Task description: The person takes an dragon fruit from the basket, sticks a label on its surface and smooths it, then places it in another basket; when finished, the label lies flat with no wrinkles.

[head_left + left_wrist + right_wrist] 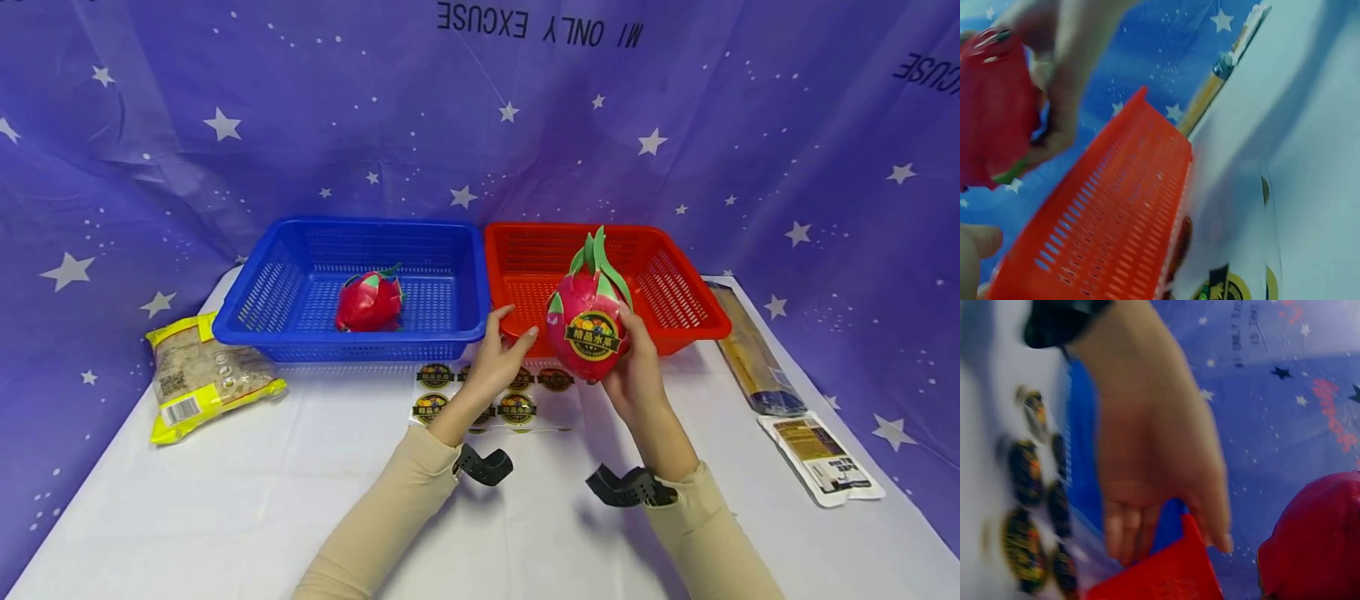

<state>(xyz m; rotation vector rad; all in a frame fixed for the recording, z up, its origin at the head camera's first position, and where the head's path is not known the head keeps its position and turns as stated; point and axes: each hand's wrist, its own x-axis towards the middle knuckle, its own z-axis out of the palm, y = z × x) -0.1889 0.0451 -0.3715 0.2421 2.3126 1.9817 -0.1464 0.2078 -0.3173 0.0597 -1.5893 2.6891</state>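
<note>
Underneath, white table [225,517]; behind, purple star-printed cloth [420,100]. Inside blue plastic basket [360,351], red dragon fruit [369,302]. Holding stickered dragon fruit [581,296] in right hand [639,375], left hand [491,362] spread, near red plastic basket [678,287].

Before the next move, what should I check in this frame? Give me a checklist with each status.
1. Right hand gripping the held fruit: ok.
2. Label on that fruit: ok, facing the head camera.
3. Left hand off the held fruit: ok, a gap shows between them.
4. Left hand off the red basket: cannot tell; it overlaps the rim in view.
5. Red basket's floor fully visible: not ok, partly hidden.
6. Second fruit in the blue basket labelled: cannot tell; no label shows.
</note>
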